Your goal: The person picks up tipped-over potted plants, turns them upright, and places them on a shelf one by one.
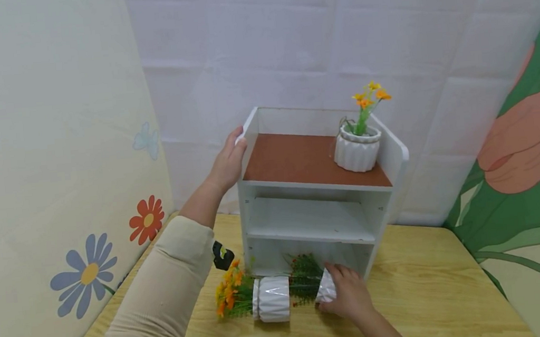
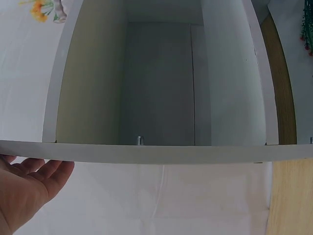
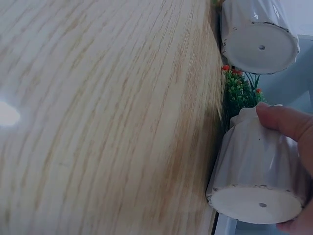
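My left hand [image 1: 228, 158] rests its fingers against the outer left side of a small white shelf unit [image 1: 307, 187], near the top. In the left wrist view its fingertips [image 2: 61, 176] lie along the panel's edge. My right hand [image 1: 351, 291] holds a white ribbed flowerpot [image 3: 257, 161] lying on its side, thumb on its wall. Green sprigs with small red blooms [image 1: 304, 277] stick out of that pot to the left. Next to them, a second white flowerpot [image 1: 273, 298] lies sideways, its orange flowers [image 1: 229, 290] pointing left.
An upright white flowerpot [image 1: 356, 148] with orange flowers stands on the right of the unit's brown top. A small black item [image 1: 222, 255] shows beside the left sleeve. The wooden table [image 1: 431, 283] meets white sheeting behind and flower-printed panels at both sides.
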Motion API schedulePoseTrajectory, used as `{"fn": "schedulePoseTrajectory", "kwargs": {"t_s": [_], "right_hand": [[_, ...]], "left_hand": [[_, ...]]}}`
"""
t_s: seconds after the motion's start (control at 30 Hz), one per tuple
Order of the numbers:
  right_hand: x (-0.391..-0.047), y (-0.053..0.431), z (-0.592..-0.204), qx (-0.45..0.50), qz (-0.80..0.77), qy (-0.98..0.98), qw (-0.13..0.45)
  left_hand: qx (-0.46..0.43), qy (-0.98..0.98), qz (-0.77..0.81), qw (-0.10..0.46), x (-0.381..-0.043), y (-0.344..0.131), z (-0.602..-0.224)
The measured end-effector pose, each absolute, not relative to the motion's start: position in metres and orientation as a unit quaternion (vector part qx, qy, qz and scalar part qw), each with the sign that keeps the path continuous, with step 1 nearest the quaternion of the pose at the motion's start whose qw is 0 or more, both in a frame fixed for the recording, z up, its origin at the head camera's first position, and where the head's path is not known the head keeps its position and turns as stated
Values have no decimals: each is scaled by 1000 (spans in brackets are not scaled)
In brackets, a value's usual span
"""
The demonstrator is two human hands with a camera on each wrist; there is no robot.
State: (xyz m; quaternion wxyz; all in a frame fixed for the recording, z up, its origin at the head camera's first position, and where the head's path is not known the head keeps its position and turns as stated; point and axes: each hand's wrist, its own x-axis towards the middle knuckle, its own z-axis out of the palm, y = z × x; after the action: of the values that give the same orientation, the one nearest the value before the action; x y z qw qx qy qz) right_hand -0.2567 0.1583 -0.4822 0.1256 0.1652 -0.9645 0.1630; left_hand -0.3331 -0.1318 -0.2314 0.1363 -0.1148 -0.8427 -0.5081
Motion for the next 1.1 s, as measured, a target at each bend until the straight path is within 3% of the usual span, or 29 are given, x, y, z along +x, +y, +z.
{"fn": "schedulePoseTrajectory", "kwargs": {"t_s": [0.6,1.1], "right_hand": [[-252,175,-481,137,257,-951,101],[-254,194,-499,153,335,-910,191]], "left_hand": [[-114,-844,-505,138,-333,-132,-231],[-113,-845,-505,135,-335,-133,-233]]}}
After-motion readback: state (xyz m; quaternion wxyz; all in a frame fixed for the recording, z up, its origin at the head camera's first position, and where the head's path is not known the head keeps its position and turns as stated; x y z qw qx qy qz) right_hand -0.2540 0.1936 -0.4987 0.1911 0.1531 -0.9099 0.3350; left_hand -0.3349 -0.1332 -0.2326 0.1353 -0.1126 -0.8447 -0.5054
